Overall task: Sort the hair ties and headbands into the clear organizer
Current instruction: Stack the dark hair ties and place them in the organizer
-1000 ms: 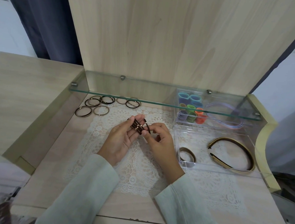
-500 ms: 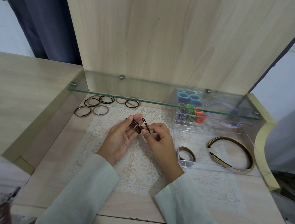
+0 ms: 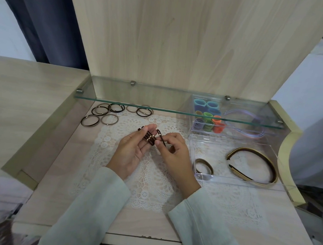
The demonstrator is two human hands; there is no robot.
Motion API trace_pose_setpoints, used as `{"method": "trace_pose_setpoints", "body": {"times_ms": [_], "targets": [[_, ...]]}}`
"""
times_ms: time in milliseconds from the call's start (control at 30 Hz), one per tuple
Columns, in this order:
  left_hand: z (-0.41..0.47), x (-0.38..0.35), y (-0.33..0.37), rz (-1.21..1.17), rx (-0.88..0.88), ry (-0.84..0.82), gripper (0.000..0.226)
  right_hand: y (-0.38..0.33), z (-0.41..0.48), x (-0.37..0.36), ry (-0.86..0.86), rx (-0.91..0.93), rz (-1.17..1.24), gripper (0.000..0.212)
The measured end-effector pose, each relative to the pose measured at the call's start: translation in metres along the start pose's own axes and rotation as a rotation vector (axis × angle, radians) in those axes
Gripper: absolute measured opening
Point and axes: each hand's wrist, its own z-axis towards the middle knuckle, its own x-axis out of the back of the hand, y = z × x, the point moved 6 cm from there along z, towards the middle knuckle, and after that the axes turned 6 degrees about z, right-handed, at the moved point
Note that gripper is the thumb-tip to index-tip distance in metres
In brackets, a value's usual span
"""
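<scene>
My left hand holds a small bundle of brown hair ties across its fingers, above the lace mat. My right hand pinches one more brown hair tie right beside the bundle. Several loose brown and black hair ties lie at the back left, partly under the glass shelf. The clear organizer stands at the right: a brown-and-tan headband and a small brown band lie in its front part, coloured hair ties and a lilac headband in its back part.
A glass shelf runs across the back at low height, over the loose ties and the organizer's back part. A white lace mat covers the wooden desk. A raised wooden ledge borders the left side, a curved wooden edge the right.
Both hands stay in place over the mat. The right hand has shifted the single tie slightly against the bundle in the left hand.
</scene>
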Motion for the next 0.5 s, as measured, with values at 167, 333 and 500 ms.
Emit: {"method": "trace_pose_setpoints", "body": {"times_ms": [167,333,500], "targets": [[-0.0005,-0.0012,-0.0004,0.014,0.003,-0.012,0.035,0.0015,-0.0007,-0.0002,0.002,-0.008,-0.020,0.010],[-0.0003,-0.0004,-0.0003,0.009,-0.004,-0.006,0.032,-0.0012,-0.0018,0.0002,0.003,-0.009,-0.012,0.010],[-0.0004,0.0003,-0.0010,0.001,0.001,0.006,0.029,-0.0022,-0.0030,0.0011,0.019,-0.033,0.022,0.008]]}}
